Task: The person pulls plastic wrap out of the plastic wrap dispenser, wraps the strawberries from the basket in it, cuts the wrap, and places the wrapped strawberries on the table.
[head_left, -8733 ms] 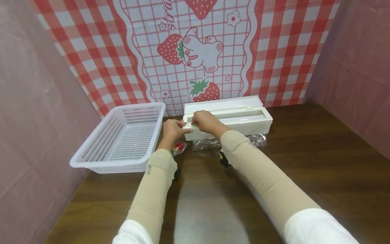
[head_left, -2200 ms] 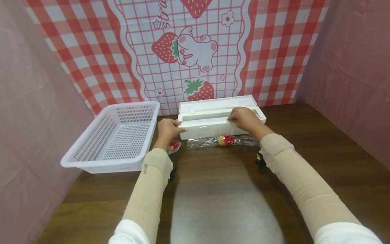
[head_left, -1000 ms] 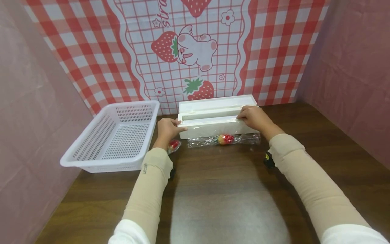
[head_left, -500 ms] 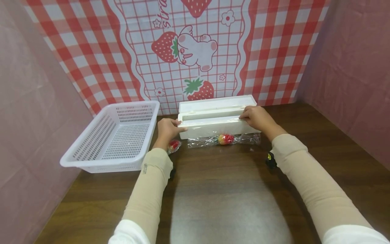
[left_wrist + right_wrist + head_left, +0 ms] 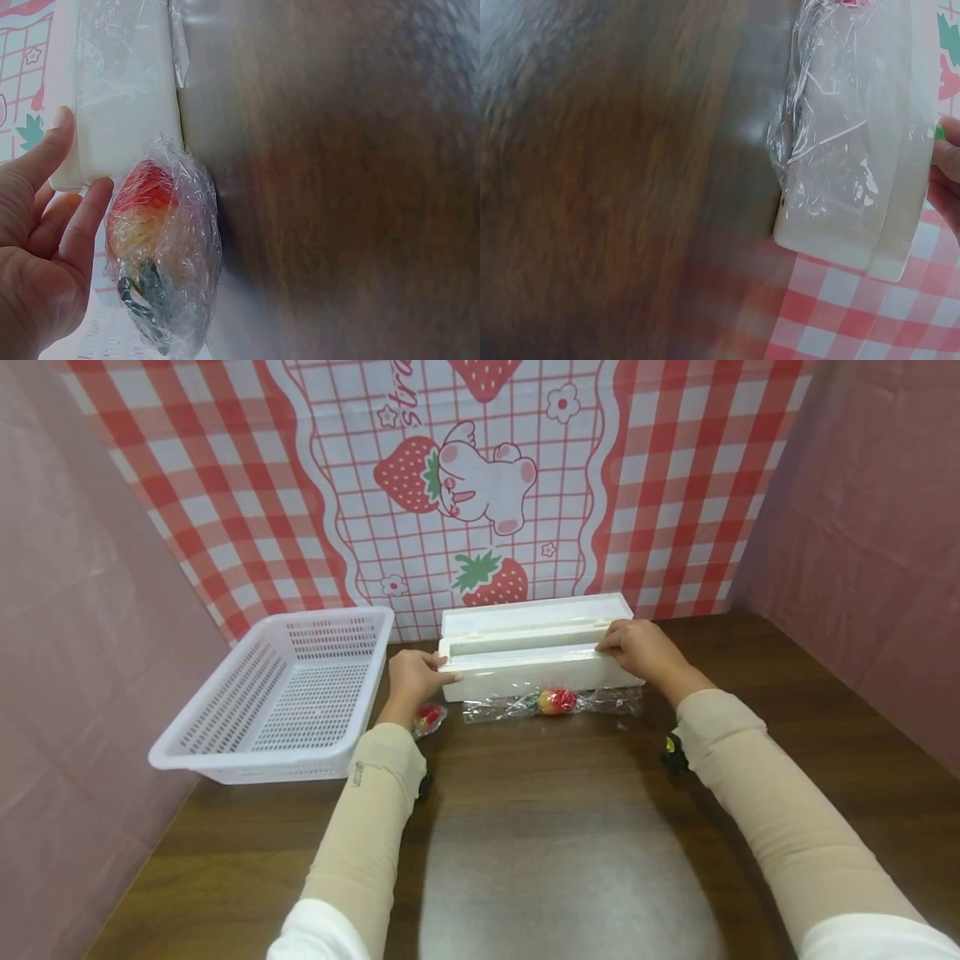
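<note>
A long white cling film dispenser (image 5: 525,678) stands at the back of the table, its lid (image 5: 540,612) tipped back. My left hand (image 5: 411,683) grips its left end, thumb at the front. At the top edge near the right end, my right hand (image 5: 645,653) pinches a small green slider (image 5: 939,133), seen only in the right wrist view. Clear film (image 5: 495,709) lies along the dispenser's front with a red-and-yellow fruit-like piece (image 5: 557,701) on it. Beside my left wrist lies another such piece wrapped in film (image 5: 150,217), with dark green leaves.
A white perforated plastic basket (image 5: 277,763) stands on the left of the brown wooden table (image 5: 555,827). A red-and-white checked cloth (image 5: 675,485) hangs close behind the dispenser. Pink cloth walls (image 5: 862,543) flank the table.
My right hand has slid from the dispenser's left end to near its right end, uncovering the red-and-yellow piece in front. In the last second it creeps slightly right; the left hand holds still.
</note>
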The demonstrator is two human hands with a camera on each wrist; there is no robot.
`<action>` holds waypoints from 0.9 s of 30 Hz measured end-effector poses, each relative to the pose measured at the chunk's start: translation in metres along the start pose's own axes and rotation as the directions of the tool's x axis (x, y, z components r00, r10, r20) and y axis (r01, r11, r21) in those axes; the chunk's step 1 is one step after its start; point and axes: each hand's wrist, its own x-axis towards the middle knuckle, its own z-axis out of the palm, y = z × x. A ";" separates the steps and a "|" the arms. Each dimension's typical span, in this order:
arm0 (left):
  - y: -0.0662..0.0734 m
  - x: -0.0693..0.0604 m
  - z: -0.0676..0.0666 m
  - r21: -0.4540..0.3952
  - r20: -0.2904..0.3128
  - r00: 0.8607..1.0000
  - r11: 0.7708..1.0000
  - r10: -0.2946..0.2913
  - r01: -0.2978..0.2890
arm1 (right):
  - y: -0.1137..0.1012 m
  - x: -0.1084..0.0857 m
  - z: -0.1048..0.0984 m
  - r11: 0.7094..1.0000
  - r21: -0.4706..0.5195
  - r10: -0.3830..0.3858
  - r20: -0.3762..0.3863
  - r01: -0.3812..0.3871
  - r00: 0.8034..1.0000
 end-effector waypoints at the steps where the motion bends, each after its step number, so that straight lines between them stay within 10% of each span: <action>1: 0.000 0.000 0.000 -0.001 0.000 1.000 1.000 -0.001 0.001 | 0.001 -0.001 0.000 1.000 -0.002 -0.001 -0.003 0.001 1.000; 27: -0.002 0.000 0.000 -0.016 -0.005 1.000 1.000 0.006 -0.006 | 0.022 -0.024 -0.014 0.997 -0.042 0.070 -0.022 -0.071 0.997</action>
